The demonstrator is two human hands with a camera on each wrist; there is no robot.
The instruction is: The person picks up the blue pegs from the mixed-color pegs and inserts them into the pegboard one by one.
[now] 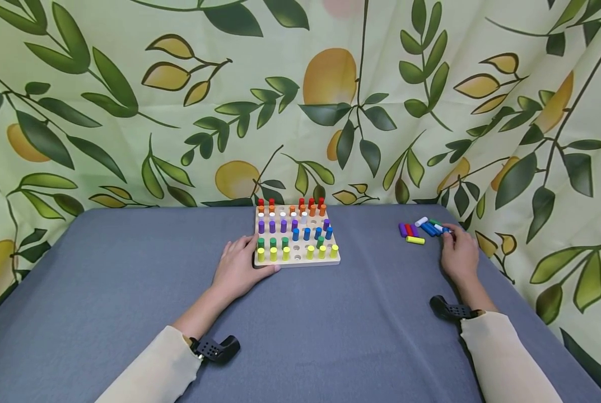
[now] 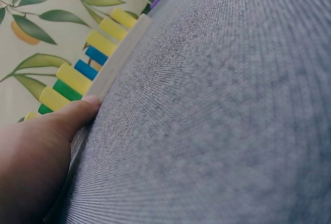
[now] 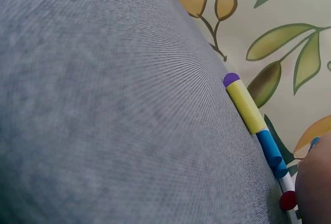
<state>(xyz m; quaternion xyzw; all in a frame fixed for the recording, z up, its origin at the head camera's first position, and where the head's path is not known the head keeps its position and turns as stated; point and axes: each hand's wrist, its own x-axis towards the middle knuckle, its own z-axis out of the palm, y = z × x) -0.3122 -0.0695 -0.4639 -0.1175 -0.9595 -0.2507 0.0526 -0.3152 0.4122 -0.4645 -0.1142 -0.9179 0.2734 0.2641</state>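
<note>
A light wooden pegboard (image 1: 325, 261) carries rows of coloured pegs in red, orange, white, purple, blue, green and yellow. Bare holes show between some of them. My left hand (image 1: 237, 266) holds the board's front left corner, thumb along the front edge and fingers at the left side. In the left wrist view the thumb (image 2: 83, 113) presses the board's edge. At the right, my right hand (image 1: 460, 254) reaches into a small pile of loose pegs. Its fingertips pinch a blue peg (image 1: 446, 230), whose end also shows above the hand in the right wrist view.
Loose pegs lie left of my right hand, among them a yellow peg (image 1: 415, 240), a red peg (image 1: 408, 230) and a white peg (image 1: 421, 221). A grey-blue cloth (image 1: 360, 324) covers the table. A leaf-patterned curtain (image 1: 260, 56) hangs behind it.
</note>
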